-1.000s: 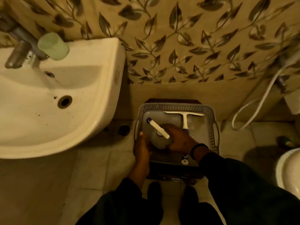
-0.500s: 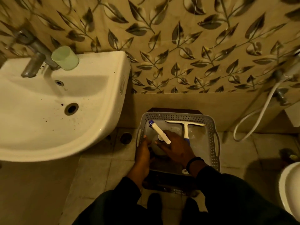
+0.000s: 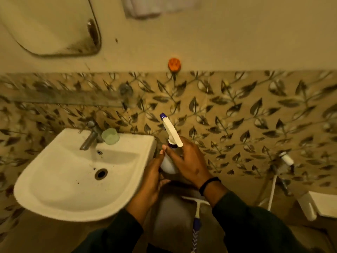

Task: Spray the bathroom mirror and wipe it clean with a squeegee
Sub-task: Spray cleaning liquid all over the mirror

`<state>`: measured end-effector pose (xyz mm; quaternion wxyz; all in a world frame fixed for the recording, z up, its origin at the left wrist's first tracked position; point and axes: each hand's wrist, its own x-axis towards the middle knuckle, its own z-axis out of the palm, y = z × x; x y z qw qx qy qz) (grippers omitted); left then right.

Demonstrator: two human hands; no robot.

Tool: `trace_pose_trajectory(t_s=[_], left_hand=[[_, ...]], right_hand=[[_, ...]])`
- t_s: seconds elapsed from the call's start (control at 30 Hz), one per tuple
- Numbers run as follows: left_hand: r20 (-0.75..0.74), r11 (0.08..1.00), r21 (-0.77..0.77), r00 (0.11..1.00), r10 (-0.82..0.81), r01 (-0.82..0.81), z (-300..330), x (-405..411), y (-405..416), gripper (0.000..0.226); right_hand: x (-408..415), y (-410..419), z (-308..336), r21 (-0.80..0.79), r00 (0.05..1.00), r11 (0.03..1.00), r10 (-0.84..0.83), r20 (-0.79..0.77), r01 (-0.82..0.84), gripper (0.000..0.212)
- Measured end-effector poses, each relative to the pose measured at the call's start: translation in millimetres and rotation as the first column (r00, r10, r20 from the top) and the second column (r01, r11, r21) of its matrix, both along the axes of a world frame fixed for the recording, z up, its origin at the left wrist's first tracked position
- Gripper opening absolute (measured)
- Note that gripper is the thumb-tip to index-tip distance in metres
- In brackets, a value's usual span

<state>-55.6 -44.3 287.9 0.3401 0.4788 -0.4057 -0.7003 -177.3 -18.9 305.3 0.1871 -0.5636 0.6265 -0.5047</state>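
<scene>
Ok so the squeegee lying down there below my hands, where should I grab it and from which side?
Judging by its pose, take the squeegee by its blue patterned handle, reaching down from above with the right hand. The handle end points toward you and the white blade lies at the far end, partly hidden under your wrist. Both hands hold the spray bottle, so free the right one first.

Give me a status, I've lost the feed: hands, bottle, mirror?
Both hands, left hand and right hand, on spray bottle. Mirror upper left, unsprayed. Squeegee down below. Nothing blocking.
</scene>
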Motion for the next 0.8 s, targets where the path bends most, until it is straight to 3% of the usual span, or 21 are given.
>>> trace_pose_trajectory(t_s=[0.1,0.23,0.33,0.4,0.6,0.67,0.8], left_hand=[[-0.092,0.996,-0.082,0.995,-0.038,0.031,64.8,-5.9,-2.5,0.034],[-0.110,0.991,-0.117,0.993,0.052,-0.065,132.9,-13.7,-17.4,0.033],[-0.167,0.991,-0.070,0.981,0.103,-0.116,175.4,-9.0,-38.3,0.035],[-0.184,0.983,-0.112,0.976,0.120,-0.142,190.1,-2.2,-51.4,0.040],[-0.238,0.967,-0.204,0.966,0.103,-0.153,228.0,51.2,-97.3,0.041],[-0.229,0.956,-0.255,0.970,0.086,-0.145,244.8,82.2,-127.6,0.049],[-0.180,0.935,-0.330,0.981,0.069,-0.126,276.5,149.4,-200.1,0.069]], right_hand=[[-4.6,-12.6,71.1,-0.096,1.000,0.995,0.022,-0.015,-0.023,0.043],[-4.9,-31.8,151.1,-0.207,0.999,0.978,0.016,-0.048,-0.026,0.026],[6.2,-46.3,197.4,-0.266,0.998,0.964,0.028,0.057,-0.012,0.014],[17.3,-58.3,219.3,-0.318,0.989,0.948,0.056,0.135,-0.011,0.020],[78.1,-121.1,262.2,-0.415,0.994,0.909,0.067,0.085,-0.026,0.020],[106.8,-149.6,276.1,-0.467,0.997,0.884,0.025,0.078,0.014,0.013],[175.5,-203.8,308.2,-0.564,0.990,0.816,-0.070,0.121,0.126,0.027]])
